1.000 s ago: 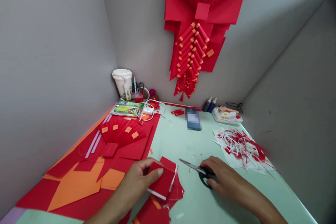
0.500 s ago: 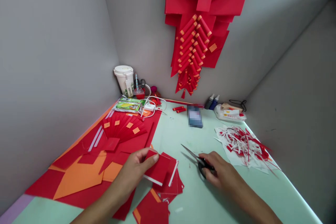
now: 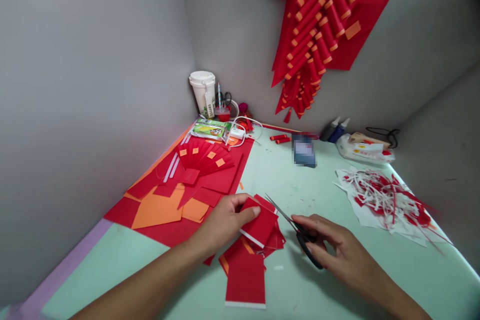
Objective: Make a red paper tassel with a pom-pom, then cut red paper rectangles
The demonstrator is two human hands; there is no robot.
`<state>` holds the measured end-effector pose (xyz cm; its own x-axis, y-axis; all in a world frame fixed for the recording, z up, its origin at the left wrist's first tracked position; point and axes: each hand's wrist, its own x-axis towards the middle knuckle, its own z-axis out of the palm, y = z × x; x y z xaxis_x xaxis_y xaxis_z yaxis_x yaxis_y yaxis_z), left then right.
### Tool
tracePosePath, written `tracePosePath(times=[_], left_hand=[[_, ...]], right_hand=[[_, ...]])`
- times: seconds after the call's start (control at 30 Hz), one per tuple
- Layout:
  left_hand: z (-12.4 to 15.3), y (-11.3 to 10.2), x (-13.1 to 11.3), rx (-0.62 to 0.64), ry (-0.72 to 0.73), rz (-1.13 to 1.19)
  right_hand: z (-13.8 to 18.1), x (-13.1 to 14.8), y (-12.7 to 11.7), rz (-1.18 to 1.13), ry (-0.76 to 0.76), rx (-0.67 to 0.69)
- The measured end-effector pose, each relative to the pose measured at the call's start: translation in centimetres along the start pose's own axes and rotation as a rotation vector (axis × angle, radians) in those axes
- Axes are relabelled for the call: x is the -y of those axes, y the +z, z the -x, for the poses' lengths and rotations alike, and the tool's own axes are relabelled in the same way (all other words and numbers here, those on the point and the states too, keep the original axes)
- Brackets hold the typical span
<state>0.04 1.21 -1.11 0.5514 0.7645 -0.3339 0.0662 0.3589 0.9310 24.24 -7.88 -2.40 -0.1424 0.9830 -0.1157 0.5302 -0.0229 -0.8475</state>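
My left hand (image 3: 234,217) pinches a red paper square (image 3: 260,222) with a white strip along its lower edge, thumb on top. Other red pieces (image 3: 277,240) show behind and under it, partly covered. In my right hand (image 3: 326,240) is a pair of scissors (image 3: 308,247) with black handles. The blades point up and left, their tips close to the upper right of the held paper, looking nearly closed. Nearer to me on the table lies another red paper square (image 3: 245,280) with a white strip, overlapping orange-edged red paper.
Red and orange sheets with a pleated red fan (image 3: 204,157) cover the left side. Shredded red and white scraps (image 3: 386,200) lie at right on white paper. A white cup (image 3: 203,95), two glue bottles (image 3: 333,130) and two small red rolls (image 3: 280,138) stand or lie at the back.
The view has tilted down and turned left. A red square with a white strip now lies on the near pile. The scissors are closer to the paper in my left hand.
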Motion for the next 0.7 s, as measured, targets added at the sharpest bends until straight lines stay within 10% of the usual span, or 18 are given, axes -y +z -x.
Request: tracePosePath(times=[0.7], left_hand=[[0.1,-0.5,-0.7,0.107,0.043,-0.145]], right_hand=[[0.6,0.3,-1.1,0.17,-0.136,0.128]])
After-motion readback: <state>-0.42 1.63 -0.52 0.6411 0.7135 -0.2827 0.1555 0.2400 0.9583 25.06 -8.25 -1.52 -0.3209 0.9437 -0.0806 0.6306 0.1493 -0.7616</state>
